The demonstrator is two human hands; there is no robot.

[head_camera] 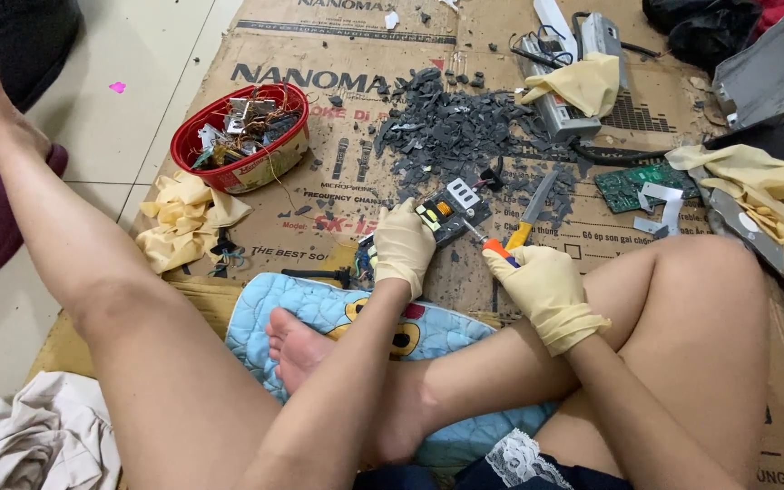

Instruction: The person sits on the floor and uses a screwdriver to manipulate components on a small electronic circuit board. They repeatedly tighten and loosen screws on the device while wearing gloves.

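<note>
Here the left hand (402, 247) is clamped on a circuit board (447, 215); the right hand (546, 292) is closed around a screwdriver (494, 244).

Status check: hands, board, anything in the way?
Left hand pins circuit board to cardboard. Right hand grips screwdriver, tip at board. Plastic shards behind; nothing blocking.

Pale tiled floor (138, 82) — flattened cardboard sheet (338, 54) spread over it, blue cushion (319, 308) at near edge.

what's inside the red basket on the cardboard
The red basket holds a heap of scrap: bent metal pieces, wires and small parts. The pile covers its bottom, so what lies deeper is hidden.
</note>
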